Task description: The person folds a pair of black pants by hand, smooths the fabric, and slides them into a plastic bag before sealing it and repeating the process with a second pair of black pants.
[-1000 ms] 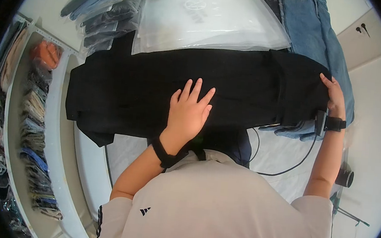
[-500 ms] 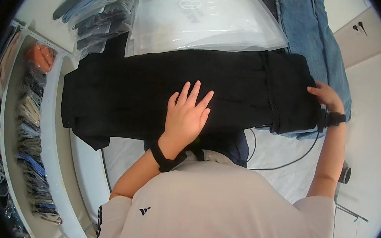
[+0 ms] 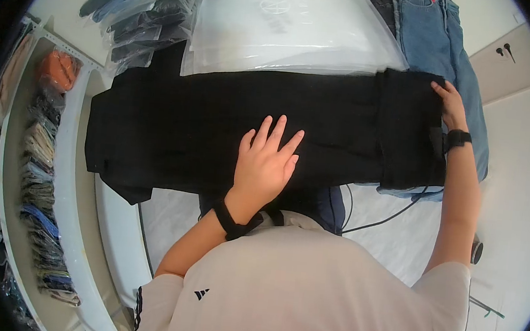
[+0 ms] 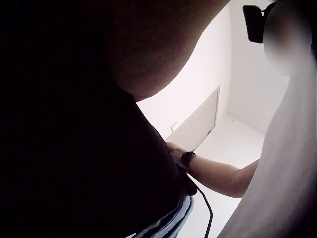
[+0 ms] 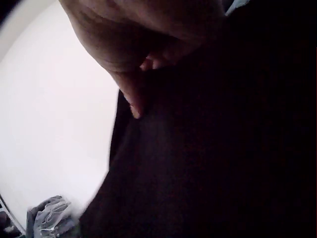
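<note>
A pair of black trousers (image 3: 320,113), folded into a long strip, lies across the front of the person, with a doubled-over part at its right end. Fingers spread, the left hand (image 3: 265,165) rests flat on the middle of the cloth. At the upper right corner, the right hand (image 3: 453,107) grips the edge of the folded end. The right wrist view shows its thumb (image 5: 133,101) against the dark cloth and the other fingers curled, partly in shadow. Dark cloth fills much of the left wrist view, where the right hand shows at the far end.
Behind the trousers lie clear plastic bags (image 3: 302,30) and a stack of bagged garments (image 3: 145,22). Blue jeans (image 3: 437,35) lie under the right end. Shelves (image 3: 82,168) of bagged clothes stand at the left. A black cable (image 3: 386,220) hangs below the right wrist.
The right hand has moved from the right end's side edge up to its upper corner, and the folded end now looks straighter. The left hand has stayed on the middle.
</note>
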Demonstrator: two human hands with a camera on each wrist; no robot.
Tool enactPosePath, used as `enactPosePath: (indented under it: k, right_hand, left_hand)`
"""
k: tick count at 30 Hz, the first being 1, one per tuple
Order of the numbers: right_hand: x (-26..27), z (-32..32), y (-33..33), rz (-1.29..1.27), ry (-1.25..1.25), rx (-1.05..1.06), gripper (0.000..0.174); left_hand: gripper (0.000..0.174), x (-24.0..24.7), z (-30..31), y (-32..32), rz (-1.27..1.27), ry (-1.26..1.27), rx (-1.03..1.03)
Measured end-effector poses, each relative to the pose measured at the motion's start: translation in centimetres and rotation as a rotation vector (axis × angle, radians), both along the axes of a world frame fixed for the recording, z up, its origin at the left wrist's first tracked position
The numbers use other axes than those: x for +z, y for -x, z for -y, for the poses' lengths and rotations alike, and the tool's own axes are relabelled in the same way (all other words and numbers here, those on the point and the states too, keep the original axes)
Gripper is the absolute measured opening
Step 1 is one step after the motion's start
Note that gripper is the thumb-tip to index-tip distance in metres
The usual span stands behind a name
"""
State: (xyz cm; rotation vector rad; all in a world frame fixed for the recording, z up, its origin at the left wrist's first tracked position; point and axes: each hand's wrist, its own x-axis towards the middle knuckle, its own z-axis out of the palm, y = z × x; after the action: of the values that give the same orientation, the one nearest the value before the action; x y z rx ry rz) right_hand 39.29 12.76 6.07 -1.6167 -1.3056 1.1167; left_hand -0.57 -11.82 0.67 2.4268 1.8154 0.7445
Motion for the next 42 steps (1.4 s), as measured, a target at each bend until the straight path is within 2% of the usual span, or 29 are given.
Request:
enactPosePath:
  k: [2, 4, 6, 7, 8, 10, 11, 13, 16, 18, 22, 24, 26, 28, 29, 31, 34, 37, 40, 42]
  right_hand:
    - [-1.5, -0.7, -2.0, -0.284, -0.189, 0.061, 0.017]
    - [-2.3, -0.9, -2.3, -0.314, -0.208, 0.044, 0.018]
    - [-2.7, -1.0, -1.7, -0.144, -0.129, -0.043, 0.019]
    - [-2.6, -1.4, -1.9, -0.028, -0.034, 0.067, 0.03]
    - [-2.8, -1.7, -2.0, -0.028, -0.034, 0.063, 0.03]
    - [-3.0, -2.0, -2.1, 0.261, -0.084, 0.014, 0.042]
    - [-0.6, -0.4, -0.7, 0.451, -0.056, 0.04, 0.052]
    - [1.2, 2.3, -0.7, 0.482, -0.13, 0.053, 0.051]
    - [0.2, 7.9, -2.8, 0.578, -0.262, 0.057, 0.048]
    - [-0.4, 13.8, -1.6, 0.797, -0.244, -0.121, 0.043]
    - [-6.1, 21.8, 0.8, 0.508, -0.641, -0.825, 0.034]
    - [-8.4, 24.0, 2.5, -0.051, -0.545, -0.973, 0.03]
    - [-7.7, 25.4, 5.0, -0.599, -0.299, -0.839, 0.026]
    - [-7.8, 24.9, 5.5, -0.916, -0.186, -0.728, 0.022]
    - [-7.9, 24.7, 5.1, -0.92, -0.192, -0.737, 0.022]
    - [-7.6, 24.3, 4.5, -0.929, -0.151, -0.625, 0.019]
    - [-6.1, 22.9, 5.0, -0.856, -0.086, -0.72, 0.018]
    - [-5.4, 22.1, 4.9, -0.874, -0.156, -0.636, 0.019]
    - [-3.6, 21.2, 6.3, -0.864, -0.088, -0.582, 0.013]
    - [-4.9, 20.6, 5.0, -0.856, -0.077, -0.61, 0.013]
  left_hand:
    - [0.042, -0.1, 0.0, 0.0, -0.01, 0.0, 0.004]
    - [0.042, -0.2, -0.2, 0.0, -0.022, -0.002, -0.001]
    - [0.041, -0.2, -0.1, 0.0, -0.016, 0.0, -0.003]
    - [0.041, -0.1, -0.1, 0.0, -0.017, 0.0, -0.006]
    - [0.041, -0.1, -0.1, 0.0, -0.019, 0.006, -0.003]
    - [0.041, -0.1, -0.1, 0.0, -0.022, 0.011, -0.001]
    - [0.042, -0.2, -0.1, 0.0, -0.026, 0.007, -0.001]
    - [0.042, -0.2, -0.1, 0.0, -0.03, 0.008, -0.005]
    - [0.042, 0.0, -0.1, -0.1, -0.051, 0.023, -0.006]
    - [0.042, 0.0, -0.2, 0.0, -0.076, 0.022, 0.006]
    - [0.043, 0.1, -0.3, -0.1, -0.087, -0.046, 0.003]
    - [0.042, 0.0, -0.4, -0.2, -0.106, -0.035, -0.003]
    - [0.041, 0.1, -0.3, -0.3, -0.129, -0.039, 0.003]
    - [0.041, 0.2, -0.3, -0.3, -0.158, -0.03, -0.006]
    - [0.041, 0.2, -0.3, -0.3, -0.164, -0.033, -0.006]
    - [0.041, 0.1, -0.2, -0.3, -0.169, -0.043, -0.002]
    - [0.041, 0.0, -0.1, -0.3, -0.167, -0.046, 0.006]
    - [0.041, -0.1, -0.1, -0.3, -0.167, -0.047, 0.012]
    - [0.042, 0.0, 0.0, -0.2, -0.169, 0.027, -0.002]
    - [0.042, 0.1, 0.0, -0.3, -0.165, 0.034, -0.001]
